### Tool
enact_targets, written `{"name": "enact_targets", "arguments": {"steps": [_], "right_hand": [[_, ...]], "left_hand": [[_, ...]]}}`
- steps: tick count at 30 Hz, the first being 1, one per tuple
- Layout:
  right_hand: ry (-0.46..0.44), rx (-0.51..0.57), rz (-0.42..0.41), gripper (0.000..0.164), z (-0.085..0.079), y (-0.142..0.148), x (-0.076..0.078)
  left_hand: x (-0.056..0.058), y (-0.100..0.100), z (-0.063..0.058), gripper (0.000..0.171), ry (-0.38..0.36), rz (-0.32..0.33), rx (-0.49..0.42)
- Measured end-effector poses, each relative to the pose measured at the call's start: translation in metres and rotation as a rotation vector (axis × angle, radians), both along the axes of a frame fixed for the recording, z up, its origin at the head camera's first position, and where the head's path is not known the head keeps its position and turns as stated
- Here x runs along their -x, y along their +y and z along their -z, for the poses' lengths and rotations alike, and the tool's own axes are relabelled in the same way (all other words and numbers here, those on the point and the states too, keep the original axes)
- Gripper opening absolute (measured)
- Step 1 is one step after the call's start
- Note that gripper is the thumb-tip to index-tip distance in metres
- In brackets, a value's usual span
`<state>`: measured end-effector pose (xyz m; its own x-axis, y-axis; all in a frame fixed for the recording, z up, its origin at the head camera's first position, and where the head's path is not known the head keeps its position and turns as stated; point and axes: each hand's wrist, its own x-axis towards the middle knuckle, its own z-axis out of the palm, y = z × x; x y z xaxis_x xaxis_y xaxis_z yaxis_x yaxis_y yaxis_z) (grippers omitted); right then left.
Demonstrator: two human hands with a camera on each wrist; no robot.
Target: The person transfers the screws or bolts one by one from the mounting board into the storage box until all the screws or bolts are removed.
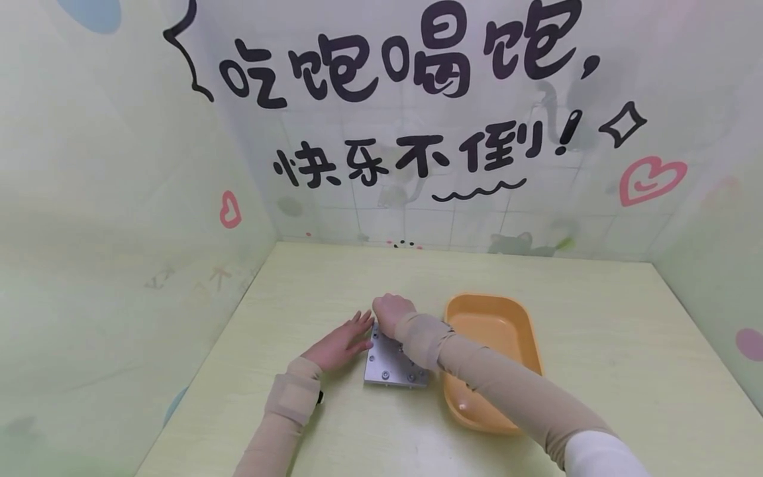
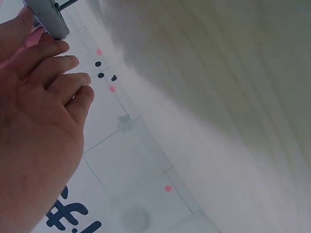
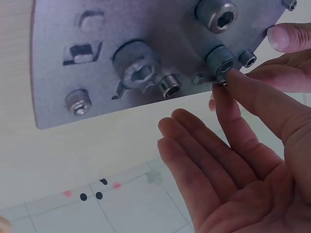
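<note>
A silvery metal plate (image 1: 390, 363), studded with several socket-head screws, lies on the table between both hands. At its far edge my right hand (image 1: 392, 314) bends over it. In the right wrist view the thumb and index finger of that hand pinch a small screw (image 3: 222, 81) at the plate's edge, mostly hidden by the fingertips; the other fingers are loosely bent. My left hand (image 1: 336, 346) lies at the plate's left side, fingers extended, thumb and fingertips against the edge. The left wrist view shows a corner of the plate (image 2: 52, 20) by those fingertips.
An orange plastic tray (image 1: 532, 338) stands right of the plate, partly under the right forearm. The pale wooden table (image 1: 322, 278) meets a printed back wall (image 1: 369, 218) and side walls. Larger socket-head bolts (image 3: 216, 15) stand up from the plate.
</note>
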<state>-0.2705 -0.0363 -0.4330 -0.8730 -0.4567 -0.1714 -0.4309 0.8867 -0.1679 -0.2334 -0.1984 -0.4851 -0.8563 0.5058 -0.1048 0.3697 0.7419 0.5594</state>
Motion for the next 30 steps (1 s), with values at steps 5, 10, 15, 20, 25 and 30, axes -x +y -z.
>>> {"name": "enact_targets", "arguments": {"steps": [5,10,15,20,25,30], "right_hand": [[-0.003,-0.019,-0.001,0.011,-0.0006,-0.0019,-0.0005],[-0.01,-0.034,0.009,0.017,0.0009,-0.0026,-0.0017],[-0.015,-0.037,0.014,0.021,0.0021,-0.0032,-0.0035],[-0.02,-0.046,0.012,0.02,0.0009,-0.0022,-0.0042],[-0.005,-0.053,0.003,0.017,-0.0001,-0.0005,-0.0045],[-0.002,-0.049,-0.002,0.015,-0.0002,-0.0002,-0.0048]], "left_hand": [[0.0006,-0.0002,-0.0012,0.06,-0.012,-0.017,-0.014],[0.0019,-0.0003,0.0022,0.06,-0.022,-0.019,-0.014],[0.0009,0.0005,0.0026,0.06,-0.022,-0.022,-0.019],[0.0005,0.0012,0.002,0.06,-0.024,-0.024,-0.011],[0.0003,0.001,0.001,0.06,-0.018,-0.028,-0.008],[0.0005,0.0007,0.0008,0.06,-0.021,-0.027,-0.009]]}}
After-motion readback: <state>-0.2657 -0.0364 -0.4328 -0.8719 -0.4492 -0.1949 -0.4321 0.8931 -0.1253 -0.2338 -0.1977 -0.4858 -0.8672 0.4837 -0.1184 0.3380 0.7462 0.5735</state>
